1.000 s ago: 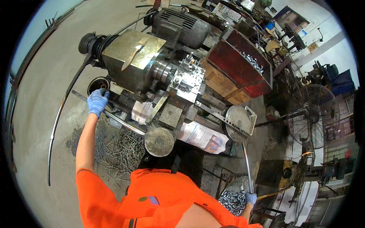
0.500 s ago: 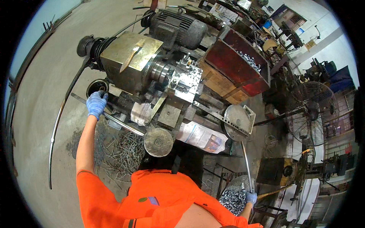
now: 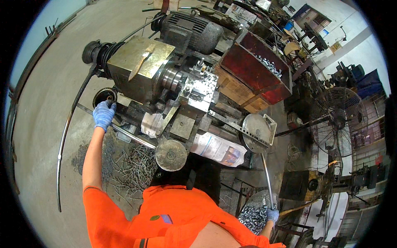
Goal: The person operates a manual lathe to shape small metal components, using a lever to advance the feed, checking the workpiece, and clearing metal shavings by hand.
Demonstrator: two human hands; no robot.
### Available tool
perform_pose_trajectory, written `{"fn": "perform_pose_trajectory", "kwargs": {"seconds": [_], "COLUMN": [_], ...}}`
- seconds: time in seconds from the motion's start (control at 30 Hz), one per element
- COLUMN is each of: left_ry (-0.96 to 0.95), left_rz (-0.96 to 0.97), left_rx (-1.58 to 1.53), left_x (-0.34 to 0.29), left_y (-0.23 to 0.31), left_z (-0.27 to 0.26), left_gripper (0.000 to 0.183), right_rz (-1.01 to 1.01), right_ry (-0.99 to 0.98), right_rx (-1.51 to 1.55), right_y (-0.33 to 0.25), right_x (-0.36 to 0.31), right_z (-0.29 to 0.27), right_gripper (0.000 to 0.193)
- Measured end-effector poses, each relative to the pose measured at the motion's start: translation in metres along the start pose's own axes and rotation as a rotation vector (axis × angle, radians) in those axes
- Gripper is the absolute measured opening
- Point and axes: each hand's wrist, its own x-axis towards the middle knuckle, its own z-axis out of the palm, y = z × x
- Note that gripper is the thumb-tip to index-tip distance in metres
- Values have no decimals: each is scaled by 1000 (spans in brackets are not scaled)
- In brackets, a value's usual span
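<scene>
At nine o'clock, a dark round metal wheel [image 3: 102, 94] is met by the blue-gloved left hand [image 3: 104, 115] — grip unclear; at five, a silver steel lever [image 3: 267, 178] is end-clasped by the blue-gloved right hand [image 3: 272, 215], probably for leverage.

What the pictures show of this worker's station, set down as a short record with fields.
Left hand: gloved, over the left bar, fingers at a round black cup; grip on bar unclear
Right hand: gloved, on the right bar's lower end
Beside right hand: basket of metal parts
Atop machine: brush
Beyond machine: red bin above wooden crate
Floor: tangled metal scraps
</scene>
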Motion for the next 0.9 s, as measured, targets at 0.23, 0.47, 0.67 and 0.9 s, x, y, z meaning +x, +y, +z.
{"fn": "perform_pose_trajectory", "kwargs": {"seconds": [0.23,0.47,0.67,0.9], "left_ry": [35,19,43,20], "left_rz": [19,46,38,16], "left_rx": [2,-5,-4,-13], "left_x": [-2,-3,-2,-3], "left_y": [-1,1,0,6], "left_z": [0,-3,1,-4], "left_gripper": [29,28,27,26], "right_rz": [-8,-50,-132,-42], "right_ry": [27,-25,60,55], "right_rx": [-44,-39,-61,-52], "right_y": [-1,-11,10,17], "right_x": [-5,-21,-5,-2], "right_z": [1,-13,11,19], "right_gripper": [49,54,59,49]}}
